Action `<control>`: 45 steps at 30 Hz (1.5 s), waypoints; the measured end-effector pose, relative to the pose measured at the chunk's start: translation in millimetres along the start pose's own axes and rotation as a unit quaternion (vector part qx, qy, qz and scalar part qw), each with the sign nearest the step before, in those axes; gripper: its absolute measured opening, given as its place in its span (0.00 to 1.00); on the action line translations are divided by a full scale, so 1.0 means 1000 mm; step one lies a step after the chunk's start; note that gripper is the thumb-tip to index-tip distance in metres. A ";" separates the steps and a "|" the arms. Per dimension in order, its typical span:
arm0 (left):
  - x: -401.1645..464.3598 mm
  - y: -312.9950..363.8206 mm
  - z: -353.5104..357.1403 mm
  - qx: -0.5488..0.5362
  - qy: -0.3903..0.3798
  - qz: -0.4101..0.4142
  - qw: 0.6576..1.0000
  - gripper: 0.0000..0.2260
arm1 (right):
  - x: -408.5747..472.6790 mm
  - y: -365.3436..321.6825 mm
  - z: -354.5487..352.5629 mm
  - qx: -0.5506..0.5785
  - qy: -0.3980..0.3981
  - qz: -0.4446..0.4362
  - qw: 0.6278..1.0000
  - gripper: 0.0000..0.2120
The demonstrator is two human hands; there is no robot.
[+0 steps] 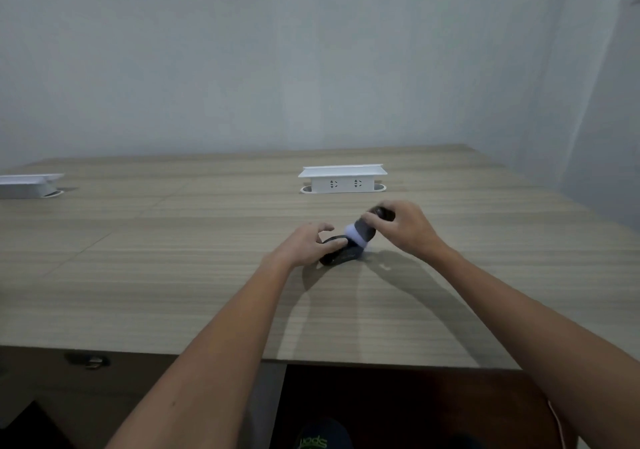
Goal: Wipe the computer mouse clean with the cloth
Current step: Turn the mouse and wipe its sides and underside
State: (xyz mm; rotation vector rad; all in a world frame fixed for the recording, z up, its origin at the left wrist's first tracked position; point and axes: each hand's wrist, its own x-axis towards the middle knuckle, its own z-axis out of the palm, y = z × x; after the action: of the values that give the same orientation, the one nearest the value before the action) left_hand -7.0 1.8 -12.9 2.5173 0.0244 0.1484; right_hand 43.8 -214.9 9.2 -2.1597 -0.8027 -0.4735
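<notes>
Black mouse point(337, 253) under left fingers point(320, 246) (cloth point(360, 232) above).

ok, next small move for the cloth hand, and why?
Probably drag the cloth down along the mouse. The right hand holds the cloth against its far end, and the left hand pins it on the desk.

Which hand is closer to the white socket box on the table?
Right. The right hand holds the cloth just in front of the socket box; the left hand, on the mouse, sits farther back.
</notes>
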 end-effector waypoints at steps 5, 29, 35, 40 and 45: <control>-0.001 0.006 -0.001 0.019 -0.017 0.013 1.000 0.20 | -0.008 0.011 0.000 -0.009 0.036 0.028 0.999 0.08; 0.005 -0.002 0.006 -0.009 -0.005 0.031 0.999 0.16 | -0.014 0.002 -0.002 -0.002 -0.098 -0.017 0.995 0.07; 0.006 -0.004 0.011 -0.029 0.010 0.021 0.999 0.15 | -0.009 0.009 -0.009 -0.033 -0.029 -0.001 0.999 0.07; 0.010 -0.005 0.011 -0.040 0.011 0.016 0.999 0.15 | -0.013 -0.004 -0.007 0.042 -0.167 0.025 0.985 0.09; 0.011 -0.006 0.012 -0.051 0.012 0.010 0.999 0.15 | -0.005 0.007 -0.004 -0.055 -0.031 0.033 0.998 0.07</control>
State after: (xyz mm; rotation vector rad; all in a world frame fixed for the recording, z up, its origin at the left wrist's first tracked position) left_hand 5.5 0.2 -25.0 2.4153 0.0003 0.1839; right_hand 44.6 -223.9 4.9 -2.3038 -0.7524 -0.4284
